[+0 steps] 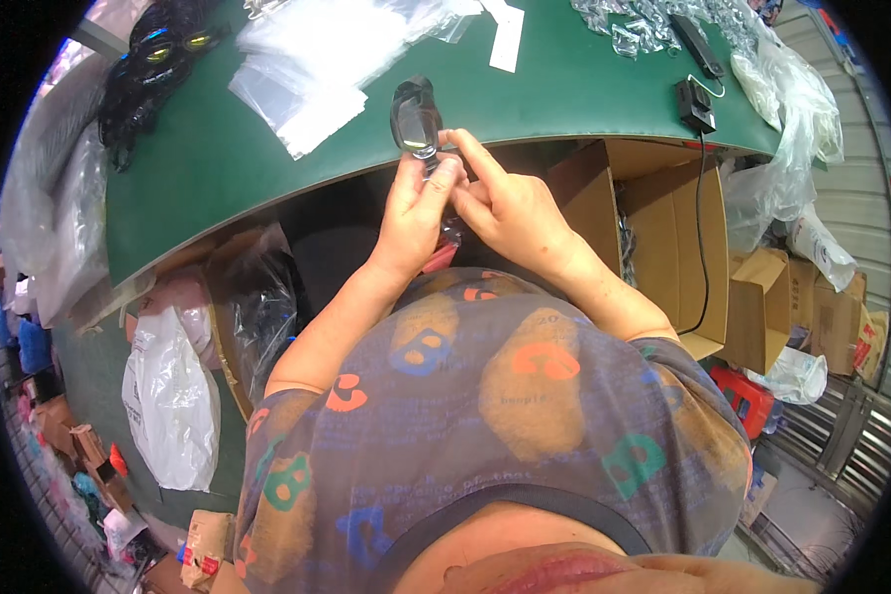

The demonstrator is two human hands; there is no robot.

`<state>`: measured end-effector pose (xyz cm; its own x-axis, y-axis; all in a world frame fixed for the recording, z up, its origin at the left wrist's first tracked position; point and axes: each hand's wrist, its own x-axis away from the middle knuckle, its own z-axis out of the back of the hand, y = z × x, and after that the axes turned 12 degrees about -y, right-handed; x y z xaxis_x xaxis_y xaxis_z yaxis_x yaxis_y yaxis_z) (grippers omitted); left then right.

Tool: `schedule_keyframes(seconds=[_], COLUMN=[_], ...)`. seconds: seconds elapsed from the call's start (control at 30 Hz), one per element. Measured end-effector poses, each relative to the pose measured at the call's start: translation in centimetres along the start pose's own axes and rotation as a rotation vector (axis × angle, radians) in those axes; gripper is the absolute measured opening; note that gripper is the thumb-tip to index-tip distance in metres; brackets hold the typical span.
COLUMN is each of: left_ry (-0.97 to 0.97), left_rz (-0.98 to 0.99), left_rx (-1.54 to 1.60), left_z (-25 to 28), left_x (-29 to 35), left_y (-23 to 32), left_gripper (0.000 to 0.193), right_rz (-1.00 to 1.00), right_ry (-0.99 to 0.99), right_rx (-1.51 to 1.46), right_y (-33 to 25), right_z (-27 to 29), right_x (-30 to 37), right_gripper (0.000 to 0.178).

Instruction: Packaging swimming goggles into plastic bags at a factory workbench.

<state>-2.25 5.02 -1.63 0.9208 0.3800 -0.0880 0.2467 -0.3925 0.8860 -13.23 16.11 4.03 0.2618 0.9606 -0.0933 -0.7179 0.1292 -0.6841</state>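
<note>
One pair of dark goggles is at twelve o'clock from me, over the near edge of the green desk. My left hand pinches its lower end. My right hand crowds in just beside, but I cannot tell whether it grips. From the goggles, clear plastic bags lie at ten o'clock, a black box at three.

Black goggles look like smooth, glossy plastic.

Green table, clear bags, white card, black adapter, possibly goggles
</note>
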Motion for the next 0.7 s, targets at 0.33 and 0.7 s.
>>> schedule_keyframes(seconds=[0.33,0.7], left_ry=[-0.266,-0.233], left_rz=[0.249,0.473], left_rx=[-0.162,0.232], left_z=[-0.3,0.2], left_x=[1.6,4.0], left_y=[4.1,0.5], left_gripper=[0.033,0.042], right_rz=[0.053,0.090], right_ry=[-0.135,-0.218], right_rx=[-0.877,-0.095], right_y=[2.8,7.9], right_z=[0.7,8.9], right_x=[1.0,2.4], right_gripper=[0.047,0.026])
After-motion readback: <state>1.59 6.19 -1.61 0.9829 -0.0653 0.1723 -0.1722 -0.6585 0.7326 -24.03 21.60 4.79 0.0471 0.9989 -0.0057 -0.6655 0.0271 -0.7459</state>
